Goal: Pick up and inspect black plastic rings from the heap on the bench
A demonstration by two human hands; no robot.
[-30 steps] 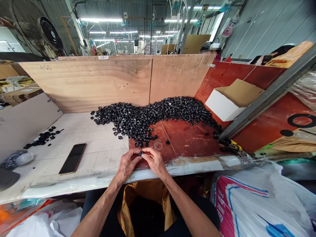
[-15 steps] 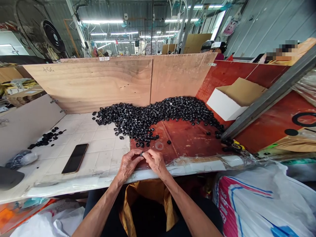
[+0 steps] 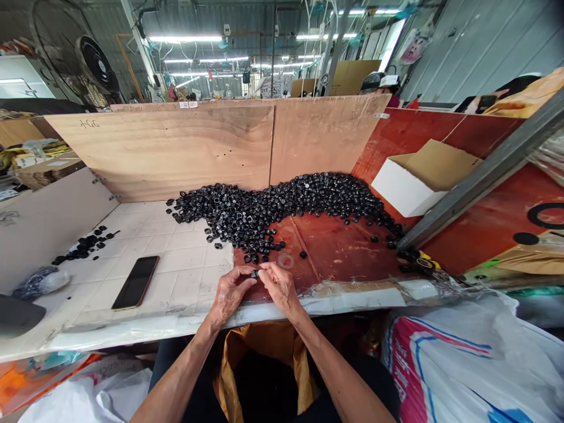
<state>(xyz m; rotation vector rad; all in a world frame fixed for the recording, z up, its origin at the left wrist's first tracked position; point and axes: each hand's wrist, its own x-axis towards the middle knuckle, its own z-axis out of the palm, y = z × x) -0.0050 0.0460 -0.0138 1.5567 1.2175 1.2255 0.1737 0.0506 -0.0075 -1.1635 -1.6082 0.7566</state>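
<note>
At the table's front edge, my left hand (image 3: 231, 292) pinches a small black cap-like piece (image 3: 254, 274) between thumb and fingers. My right hand (image 3: 279, 286) meets it from the other side, its fingertips closed at the piece and partly covering it. Just beyond the hands spreads a long pile of similar black pieces (image 3: 247, 211), several of them showing hollow, ring-like openings. A loose black piece (image 3: 303, 254) and a pale ring (image 3: 285, 260) lie on the red board past my right hand.
A phone (image 3: 136, 282) lies left of my hands, with a smaller group of black parts (image 3: 86, 245) behind it. An open white box (image 3: 408, 188) leans at the right by a metal post (image 3: 484, 158). An orange-brown bag (image 3: 229, 364) gapes below the table edge.
My right hand's fingers have lifted and shifted slightly at the piece, so more of it shows. The left hand keeps its pinch. The whole view has moved a little.
</note>
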